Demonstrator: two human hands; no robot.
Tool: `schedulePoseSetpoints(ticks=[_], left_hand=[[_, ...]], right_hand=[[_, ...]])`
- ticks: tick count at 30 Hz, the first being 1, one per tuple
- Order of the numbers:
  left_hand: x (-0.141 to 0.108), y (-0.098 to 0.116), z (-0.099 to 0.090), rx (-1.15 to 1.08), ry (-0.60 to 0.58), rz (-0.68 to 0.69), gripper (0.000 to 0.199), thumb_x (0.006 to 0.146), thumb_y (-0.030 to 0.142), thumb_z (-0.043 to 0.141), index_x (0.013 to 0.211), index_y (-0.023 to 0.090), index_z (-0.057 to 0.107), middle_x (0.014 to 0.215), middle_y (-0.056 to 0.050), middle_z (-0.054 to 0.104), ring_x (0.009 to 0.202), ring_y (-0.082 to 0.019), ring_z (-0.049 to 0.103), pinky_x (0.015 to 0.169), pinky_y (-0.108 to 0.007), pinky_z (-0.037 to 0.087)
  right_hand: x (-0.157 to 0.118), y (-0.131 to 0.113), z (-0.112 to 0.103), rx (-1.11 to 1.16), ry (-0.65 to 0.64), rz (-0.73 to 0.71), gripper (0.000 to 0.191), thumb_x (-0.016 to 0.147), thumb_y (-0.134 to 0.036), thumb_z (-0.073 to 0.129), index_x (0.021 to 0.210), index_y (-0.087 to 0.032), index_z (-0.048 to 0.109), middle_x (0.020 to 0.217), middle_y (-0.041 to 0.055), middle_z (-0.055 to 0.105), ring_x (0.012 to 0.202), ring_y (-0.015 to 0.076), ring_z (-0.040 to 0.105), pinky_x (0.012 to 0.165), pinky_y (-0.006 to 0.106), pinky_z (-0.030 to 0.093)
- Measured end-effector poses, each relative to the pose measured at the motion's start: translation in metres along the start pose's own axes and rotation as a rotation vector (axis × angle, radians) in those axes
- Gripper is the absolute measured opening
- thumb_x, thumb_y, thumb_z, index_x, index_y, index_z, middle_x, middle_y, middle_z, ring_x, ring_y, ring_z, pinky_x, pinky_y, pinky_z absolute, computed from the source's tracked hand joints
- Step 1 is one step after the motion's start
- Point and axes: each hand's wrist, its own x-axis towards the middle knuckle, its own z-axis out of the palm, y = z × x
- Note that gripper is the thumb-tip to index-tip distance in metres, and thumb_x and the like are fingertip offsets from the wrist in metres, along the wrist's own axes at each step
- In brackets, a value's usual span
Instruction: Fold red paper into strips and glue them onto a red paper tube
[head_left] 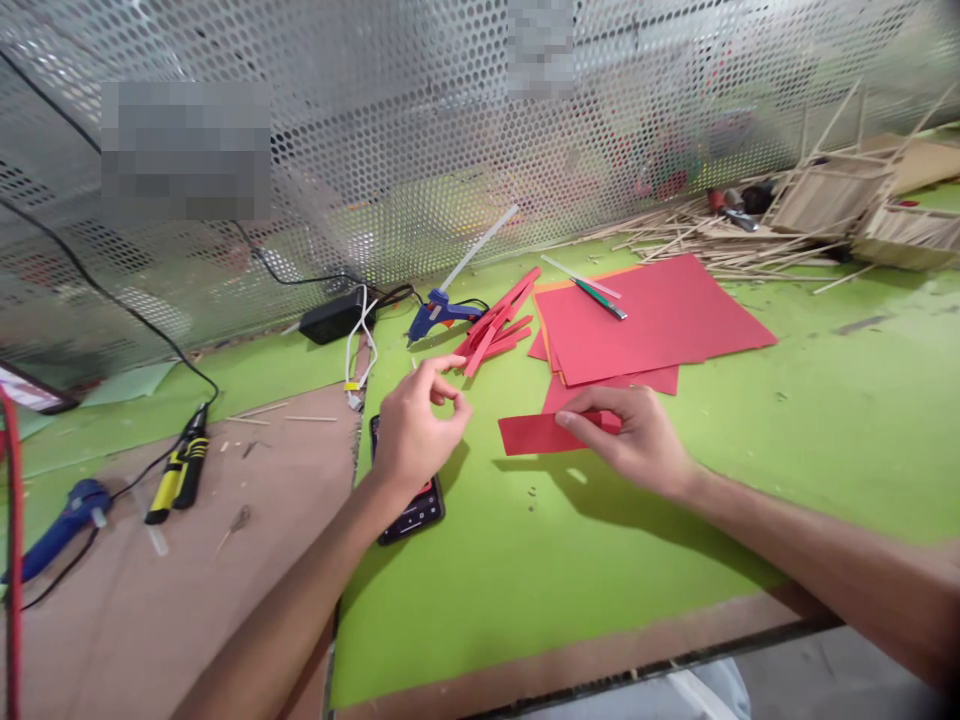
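My right hand (pixel 645 435) pinches a red paper strip (pixel 529 435) between thumb and fingers, holding it flat above the green table. My left hand (pixel 424 425) is open with its fingers curved and apart, and no object shows in it. Its index fingertip is close to a bunch of narrow red paper strips (pixel 499 325); whether it touches them I cannot tell. Partly under the left hand and wrist lies a phone (pixel 412 517) with its screen lit. Behind the right hand is a stack of red paper sheets (pixel 667 315), with a green pen-like cutter (pixel 600 298) on top.
A blue glue gun (pixel 435 315) with a white glue stick stands near a black power adapter (pixel 330 318). Yellow-black pliers (pixel 180 465) and another blue tool (pixel 67 525) lie left. Thin wooden sticks (pixel 690 235) are piled at the back right, before a perforated metal screen (pixel 420 130).
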Motion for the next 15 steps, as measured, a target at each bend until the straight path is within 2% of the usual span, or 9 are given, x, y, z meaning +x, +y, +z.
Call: schedulePoseSetpoints(ticks=[2, 4, 6, 8, 11, 13, 15], left_hand=[[0.001, 0.004, -0.003, -0.167, -0.033, -0.035, 0.037, 0.09, 0.012, 0.064, 0.126, 0.02, 0.067, 0.091, 0.0, 0.074, 0.083, -0.016, 0.071, 0.083, -0.03, 0.059], [-0.003, 0.016, -0.005, -0.332, -0.166, 0.005, 0.04, 0.094, 0.017, 0.065, 0.134, 0.021, 0.065, 0.112, -0.005, 0.076, 0.103, -0.018, 0.074, 0.092, -0.032, 0.061], [-0.01, 0.03, -0.003, -0.394, -0.335, 0.022, 0.042, 0.092, 0.02, 0.072, 0.134, 0.023, 0.066, 0.111, -0.003, 0.078, 0.1, -0.017, 0.075, 0.093, -0.03, 0.06], [-0.016, 0.039, -0.001, -0.425, -0.39, -0.038, 0.041, 0.093, 0.019, 0.073, 0.132, 0.025, 0.068, 0.098, 0.001, 0.079, 0.09, -0.014, 0.075, 0.088, -0.025, 0.06], [-0.017, 0.041, 0.002, -0.49, -0.313, -0.182, 0.033, 0.093, 0.02, 0.075, 0.125, 0.025, 0.071, 0.089, 0.003, 0.077, 0.082, -0.012, 0.075, 0.083, -0.022, 0.059], [-0.015, 0.036, 0.004, -0.571, -0.238, -0.269, 0.03, 0.091, 0.024, 0.078, 0.121, 0.023, 0.072, 0.09, 0.001, 0.076, 0.083, -0.013, 0.075, 0.08, -0.022, 0.06], [-0.013, 0.031, 0.006, -0.643, -0.218, -0.323, 0.029, 0.092, 0.028, 0.078, 0.12, 0.021, 0.071, 0.093, -0.001, 0.076, 0.086, -0.015, 0.076, 0.079, -0.023, 0.061]], right_hand=[[0.0, 0.001, 0.001, -0.002, -0.026, 0.038, 0.022, 0.095, -0.032, 0.068, 0.081, -0.018, 0.078, 0.071, 0.0009, 0.077, 0.057, 0.0147, 0.064, 0.053, 0.027, 0.044], [-0.001, 0.001, 0.002, 0.011, -0.072, 0.063, 0.023, 0.095, -0.035, 0.068, 0.083, -0.018, 0.079, 0.072, 0.0013, 0.077, 0.058, 0.0145, 0.063, 0.054, 0.027, 0.044], [-0.001, 0.001, 0.003, 0.045, -0.112, 0.065, 0.024, 0.095, -0.036, 0.069, 0.085, -0.017, 0.08, 0.072, 0.0015, 0.077, 0.059, 0.014, 0.062, 0.055, 0.027, 0.044], [-0.001, 0.0, 0.002, 0.097, -0.116, 0.073, 0.024, 0.094, -0.038, 0.07, 0.086, -0.017, 0.08, 0.074, 0.0022, 0.077, 0.061, 0.014, 0.063, 0.057, 0.026, 0.045], [0.001, -0.001, 0.001, 0.274, -0.12, 0.165, 0.026, 0.089, -0.044, 0.079, 0.089, -0.018, 0.079, 0.079, 0.0037, 0.079, 0.066, 0.0164, 0.068, 0.058, 0.027, 0.05], [0.004, -0.001, 0.0, 0.425, -0.142, 0.234, 0.032, 0.084, -0.049, 0.084, 0.09, -0.018, 0.078, 0.081, 0.0046, 0.079, 0.068, 0.0185, 0.072, 0.061, 0.028, 0.055], [0.007, 0.001, -0.001, 0.514, -0.151, 0.269, 0.036, 0.081, -0.052, 0.086, 0.089, -0.018, 0.078, 0.081, 0.0052, 0.079, 0.068, 0.0191, 0.073, 0.063, 0.03, 0.058]])
